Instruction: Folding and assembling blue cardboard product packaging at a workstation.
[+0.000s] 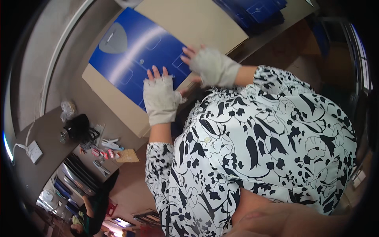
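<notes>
A glossy blue printed sheet [136,51] with a grey shield-shaped patch lies on a large beige board [193,19]. Both my hands wear off-white fingerless gloves. My left hand [160,96] rests palm down at the sheet's near edge, fingers stretched out over the blue. At the sheet's right edge is my right hand [213,67], its fingers spread toward the blue and a little blurred. Neither hand grips anything that I can see. Whether the sheet is loose or fixed to the board, I cannot tell.
More blue sheets [256,15] are stacked at the upper right. Left of the board, a grey table holds a white socket block [34,152], a black bag-like item [79,126] and small red-and-white tools [103,153]. A co-worker [92,207] is beside dark stacked pieces [79,173] at lower left.
</notes>
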`<state>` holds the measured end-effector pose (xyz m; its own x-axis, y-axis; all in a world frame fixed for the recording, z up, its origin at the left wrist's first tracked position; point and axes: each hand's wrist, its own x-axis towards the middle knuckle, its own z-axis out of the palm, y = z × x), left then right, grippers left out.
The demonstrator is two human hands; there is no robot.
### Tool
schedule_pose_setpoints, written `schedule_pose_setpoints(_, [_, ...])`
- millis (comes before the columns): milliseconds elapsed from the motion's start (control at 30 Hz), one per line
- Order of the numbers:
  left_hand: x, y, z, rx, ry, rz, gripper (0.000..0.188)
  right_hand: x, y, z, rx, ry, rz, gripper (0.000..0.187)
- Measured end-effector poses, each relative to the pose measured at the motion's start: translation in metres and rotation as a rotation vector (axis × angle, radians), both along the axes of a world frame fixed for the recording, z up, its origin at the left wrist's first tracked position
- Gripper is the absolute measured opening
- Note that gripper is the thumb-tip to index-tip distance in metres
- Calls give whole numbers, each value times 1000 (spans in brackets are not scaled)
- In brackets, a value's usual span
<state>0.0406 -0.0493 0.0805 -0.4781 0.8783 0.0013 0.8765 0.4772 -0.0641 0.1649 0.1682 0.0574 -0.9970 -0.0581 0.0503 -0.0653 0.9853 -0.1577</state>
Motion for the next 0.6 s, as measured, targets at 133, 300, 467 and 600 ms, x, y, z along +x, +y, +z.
schedule_pose_setpoints(133, [4,-16,1,-69,-38,49,105,34,-7,-20,-202,113,2,69])
schedule_pose_setpoints(300, [5,-18,-8,41,-117,-60,70,29,16,-3,-655,258,-286,51])
schedule_pose_setpoints(467, [5,-26,-23,180,-295,-41,61,10,23,-28,-861,-328,-414,82])
schedule_pose_setpoints(600, [-4,23,3,341,-261,-115,68,-14,-7,-6,-922,-161,-394,63])
